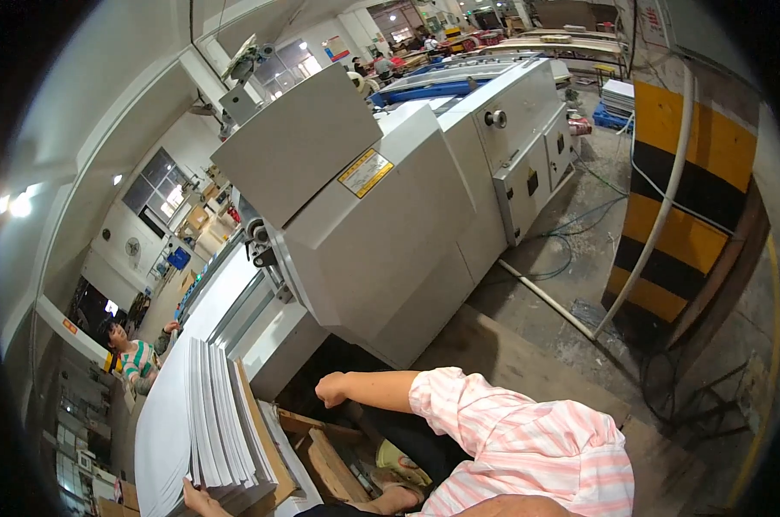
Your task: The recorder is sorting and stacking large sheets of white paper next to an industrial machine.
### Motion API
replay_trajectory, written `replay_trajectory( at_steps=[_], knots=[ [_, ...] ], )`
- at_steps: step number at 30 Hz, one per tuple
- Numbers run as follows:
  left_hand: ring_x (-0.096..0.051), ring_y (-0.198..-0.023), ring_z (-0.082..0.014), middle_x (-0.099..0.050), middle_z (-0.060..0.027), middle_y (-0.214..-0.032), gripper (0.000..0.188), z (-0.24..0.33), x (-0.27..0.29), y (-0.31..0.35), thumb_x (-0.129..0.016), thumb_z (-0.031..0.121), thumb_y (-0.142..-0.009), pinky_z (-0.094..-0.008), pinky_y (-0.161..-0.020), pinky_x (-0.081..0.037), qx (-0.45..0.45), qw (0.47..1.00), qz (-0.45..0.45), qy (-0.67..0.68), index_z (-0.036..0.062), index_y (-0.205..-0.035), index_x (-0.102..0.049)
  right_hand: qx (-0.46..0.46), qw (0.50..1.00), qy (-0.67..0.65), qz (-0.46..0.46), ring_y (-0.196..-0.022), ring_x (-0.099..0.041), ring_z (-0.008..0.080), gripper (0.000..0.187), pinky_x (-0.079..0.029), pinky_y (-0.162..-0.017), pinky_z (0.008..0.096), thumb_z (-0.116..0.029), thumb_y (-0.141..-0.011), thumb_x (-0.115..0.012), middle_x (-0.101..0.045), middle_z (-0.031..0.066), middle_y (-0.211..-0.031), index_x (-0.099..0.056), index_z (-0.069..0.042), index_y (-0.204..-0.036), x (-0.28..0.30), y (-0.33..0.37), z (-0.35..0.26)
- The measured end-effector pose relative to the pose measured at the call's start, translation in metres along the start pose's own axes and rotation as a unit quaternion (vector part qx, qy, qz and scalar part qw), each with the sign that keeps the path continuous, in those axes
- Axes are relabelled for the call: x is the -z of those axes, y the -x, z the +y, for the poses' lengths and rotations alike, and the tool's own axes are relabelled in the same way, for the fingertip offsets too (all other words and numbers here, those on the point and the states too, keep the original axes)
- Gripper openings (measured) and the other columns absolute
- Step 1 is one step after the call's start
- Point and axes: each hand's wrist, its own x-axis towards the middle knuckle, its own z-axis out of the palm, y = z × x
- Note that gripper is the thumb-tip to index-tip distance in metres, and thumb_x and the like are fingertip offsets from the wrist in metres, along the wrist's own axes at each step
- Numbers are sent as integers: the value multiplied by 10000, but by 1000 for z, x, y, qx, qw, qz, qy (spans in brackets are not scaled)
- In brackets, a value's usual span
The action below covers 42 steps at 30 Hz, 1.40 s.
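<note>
A tall stack of large white paper sheets (168, 422) stands at the lower left, its layers fanned slightly apart along the near side. At the stack's bottom corner is my left hand (202, 500), closed on the edges of some sheets; part of it is cut off by the picture's lower edge. My right hand (330, 389) is a fist beside the machine's base, to the right of the stack, with nothing visible in it. Its arm wears a pink-and-white striped sleeve (493, 414). A brown board (265, 431) stands against the stack's right side.
A big light-grey machine (381, 241) fills the middle. Wooden pallet boards (334, 465) lie low by my feet. A black-and-yellow striped pillar (683, 198) and a pale pipe (666, 207) stand at right. Another person (140, 358) is beyond the stack at left.
</note>
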Motion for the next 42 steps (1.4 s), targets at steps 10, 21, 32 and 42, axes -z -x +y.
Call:
replay_trajectory(
  at_steps=[10, 21, 32, 42],
  knots=[
    [-546, -802, -230, -587, -125, -940, 344, -10, 21, -57, -613, 243, -844, -378, -670, -476, -25, 999, -3, 27, -59, -1006, -584, -5, 1000, 2, 14, -814, -626, 317, 210, -493, -662, 421, -168, -671, -616, -658, 145, -836, -688, -60, -836, 10, 4, -8],
    [-555, -854, -242, -585, -109, -1001, 334, -11, 4, -43, -612, 247, -838, -387, -699, -472, -35, 997, -20, 62, -24, -1032, -590, -60, 998, 0, 8, -829, -628, 317, 207, -498, -687, 424, -171, -679, -601, -662, 147, -860, -689, -61, -831, 9, 26, 33],
    [-574, -865, -250, -602, -133, -1003, 416, -9, 5, -24, -563, 305, -864, -358, -700, -491, -75, 997, 4, -33, -58, -1064, -602, -10, 999, -9, 30, -813, -626, 324, 197, -493, -683, 429, -177, -683, -582, -657, 156, -831, -688, -63, -803, 13, 19, 13],
    [-562, -772, -206, -607, -100, -905, 422, -10, -5, -8, -582, 356, -832, -322, -614, -444, -47, 993, 40, -104, -30, -993, -636, -20, 999, -32, -31, -820, -626, 323, 198, -496, -684, 423, -191, -674, -594, -659, 151, -839, -686, -66, -797, -4, -12, 1]
  ],
)
